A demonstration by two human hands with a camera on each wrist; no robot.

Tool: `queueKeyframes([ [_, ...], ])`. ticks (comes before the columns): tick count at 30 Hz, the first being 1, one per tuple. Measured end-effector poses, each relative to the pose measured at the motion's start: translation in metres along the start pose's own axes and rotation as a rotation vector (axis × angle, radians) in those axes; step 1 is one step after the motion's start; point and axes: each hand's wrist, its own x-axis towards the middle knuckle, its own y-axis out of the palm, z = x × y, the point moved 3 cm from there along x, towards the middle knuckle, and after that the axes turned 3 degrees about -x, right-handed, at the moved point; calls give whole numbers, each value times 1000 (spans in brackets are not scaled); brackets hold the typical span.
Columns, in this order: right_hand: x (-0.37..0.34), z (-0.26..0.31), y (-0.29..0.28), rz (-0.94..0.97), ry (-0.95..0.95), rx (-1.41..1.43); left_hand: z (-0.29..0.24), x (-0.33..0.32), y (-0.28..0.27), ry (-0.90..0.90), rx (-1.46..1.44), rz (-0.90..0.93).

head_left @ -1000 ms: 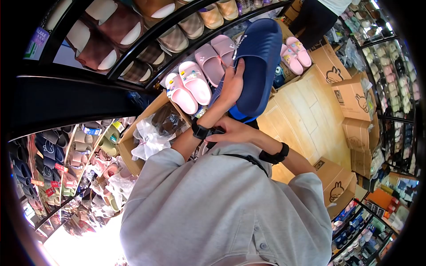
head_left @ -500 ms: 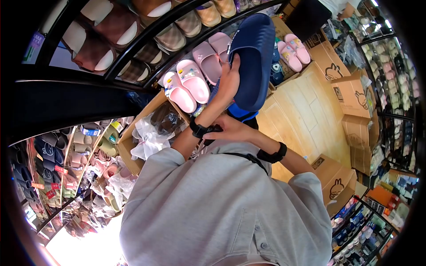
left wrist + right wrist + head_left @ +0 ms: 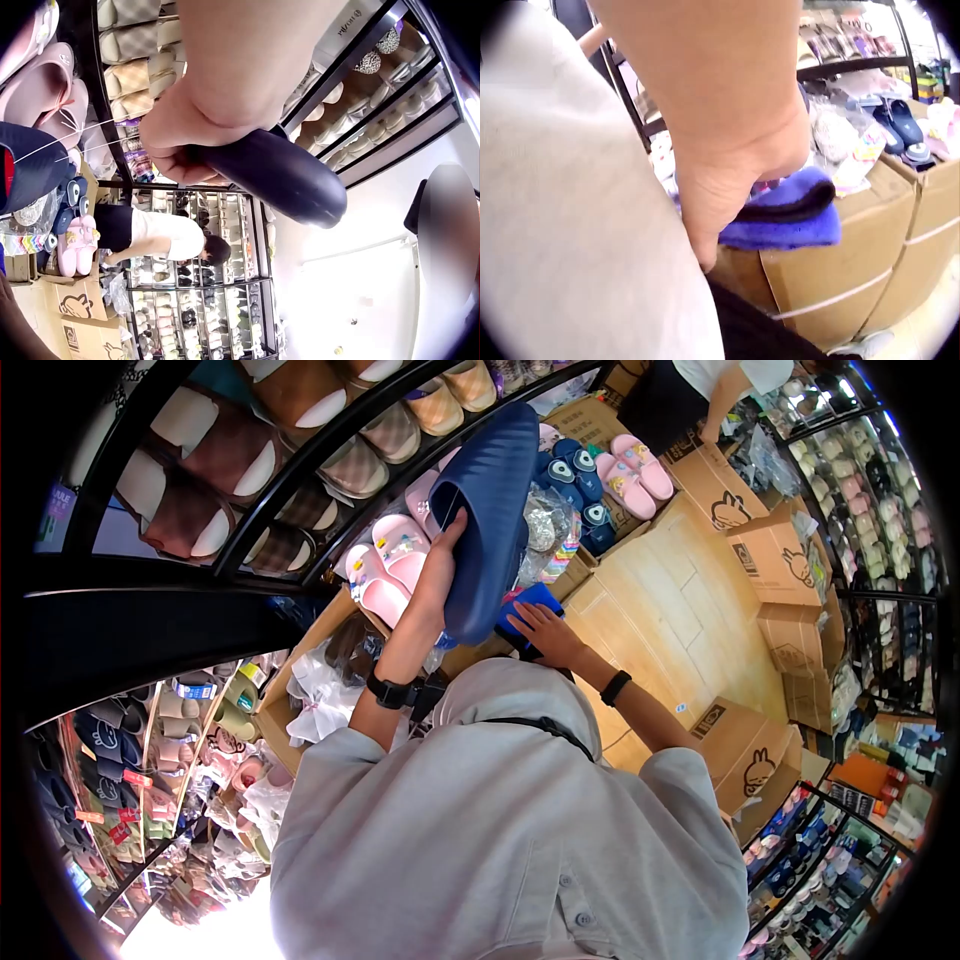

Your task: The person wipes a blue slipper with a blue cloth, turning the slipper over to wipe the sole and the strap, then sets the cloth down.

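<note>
My left hand grips a navy blue slide sandal by its side, thumb at the foot opening, and holds it up with the strap end pointing away. In the left wrist view the sandal shows its smooth, rounded end, and its rest is hidden behind the hand. My right hand rests with spread fingers on a bright blue, soft-looking folded thing in front of my waist. The right wrist view shows a black band across this blue thing; most fingers are hidden there.
Pink slides, navy clogs and another pink pair sit on the cardboard boxes ahead. Plaid slippers fill the black-framed rack at left. Several cartons line the wooden floor. Another person stands beyond.
My left hand has swung left with the sandal and turned it more on its side. My right hand has left the left wrist and moved right onto the blue thing.
</note>
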Motion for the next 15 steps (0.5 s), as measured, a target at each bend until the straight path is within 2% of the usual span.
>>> queueKeyframes([
  [1, 1, -3, 29, -3, 5, 0, 0, -3, 0, -1, 4, 4],
  [2, 4, -6, 57, -117, 18, -95, 0, -5, 0, -2, 35, -23],
  [3, 5, -7, 59, -230, 32, -192, 0, -7, 2, -2, 64, -50],
  [7, 11, -8, 65, -238, 54, -115, 5, -19, 10, 87, 132, -29],
  [9, 14, -7, 66, -171, 52, -20, 14, -12, 4, 184, 223, 23],
  [11, 18, -4, 70, -183, 85, -16, 20, -18, 6, 149, 258, 24],
  [13, 20, -6, 78, -324, 98, 128, 23, -25, 14, 219, 254, 3],
  [14, 21, -8, 84, -354, 89, 191, 28, -20, 9, 238, 291, 56],
  [15, 19, -10, 81, -303, 79, 207, 27, -19, 11, 239, 293, 62],
])
